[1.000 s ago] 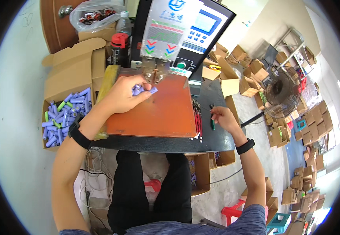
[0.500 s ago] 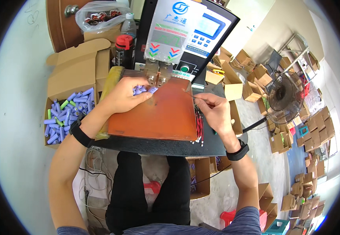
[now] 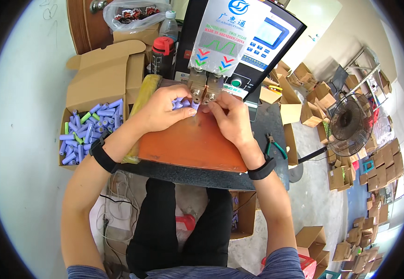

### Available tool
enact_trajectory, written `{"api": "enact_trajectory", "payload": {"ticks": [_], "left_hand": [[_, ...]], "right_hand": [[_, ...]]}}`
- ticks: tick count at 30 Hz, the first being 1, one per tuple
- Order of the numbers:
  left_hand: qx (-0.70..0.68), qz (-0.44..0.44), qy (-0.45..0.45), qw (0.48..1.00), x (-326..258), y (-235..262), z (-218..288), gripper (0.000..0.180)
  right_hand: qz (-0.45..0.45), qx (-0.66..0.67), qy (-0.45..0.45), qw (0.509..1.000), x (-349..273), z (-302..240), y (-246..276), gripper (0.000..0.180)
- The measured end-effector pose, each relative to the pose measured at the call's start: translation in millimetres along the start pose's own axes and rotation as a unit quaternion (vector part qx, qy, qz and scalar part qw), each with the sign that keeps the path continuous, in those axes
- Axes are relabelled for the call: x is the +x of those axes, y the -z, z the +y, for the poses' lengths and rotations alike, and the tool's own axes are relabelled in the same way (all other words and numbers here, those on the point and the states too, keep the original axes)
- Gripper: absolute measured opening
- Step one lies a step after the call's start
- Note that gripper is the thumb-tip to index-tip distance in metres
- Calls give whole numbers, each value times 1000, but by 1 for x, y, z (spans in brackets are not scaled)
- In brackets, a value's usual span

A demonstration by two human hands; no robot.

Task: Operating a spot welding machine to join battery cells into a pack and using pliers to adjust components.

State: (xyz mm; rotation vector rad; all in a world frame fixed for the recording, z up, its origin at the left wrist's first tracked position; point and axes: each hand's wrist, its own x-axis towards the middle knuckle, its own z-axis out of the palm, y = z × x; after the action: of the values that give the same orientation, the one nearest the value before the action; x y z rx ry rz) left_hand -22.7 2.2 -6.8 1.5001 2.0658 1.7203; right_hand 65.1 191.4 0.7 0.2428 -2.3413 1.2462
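Observation:
My left hand (image 3: 162, 109) is closed around several purple cylindrical battery cells (image 3: 178, 103). One cell (image 3: 195, 105) stands out at my thumb tip, right under the metal electrode holders (image 3: 205, 88) of a spot welder (image 3: 230, 42). Close beside it, on the right, my right hand (image 3: 232, 118) pinches with thumb and forefinger at the electrodes. The thin wire seen there half a second ago is now hidden by the fingers and the holders. Both hands are over an orange mat (image 3: 192, 146) on the black table.
An open cardboard box (image 3: 102, 69) of purple and green cells stands left. A yellow-wrapped roll (image 3: 141, 111) borders the mat. Green-handled pliers (image 3: 276, 148) lie at right. Behind are a red-lidded bottle (image 3: 163, 58) and a clear bottle (image 3: 169, 28); a fan (image 3: 351, 123) stands right.
My right hand has moved left and inward to the electrodes, bringing the thin wire toward the cell. My left hand still holds the cells there. The whole view has shifted slightly; the pliers now show.

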Motion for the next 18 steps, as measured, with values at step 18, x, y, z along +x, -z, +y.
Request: {"api": "enact_trajectory", "payload": {"ticks": [18], "left_hand": [[7,-32,9,999,1,0,-1,21]], "right_hand": [[56,64,62,994,-8,-2,-4,9]]}}
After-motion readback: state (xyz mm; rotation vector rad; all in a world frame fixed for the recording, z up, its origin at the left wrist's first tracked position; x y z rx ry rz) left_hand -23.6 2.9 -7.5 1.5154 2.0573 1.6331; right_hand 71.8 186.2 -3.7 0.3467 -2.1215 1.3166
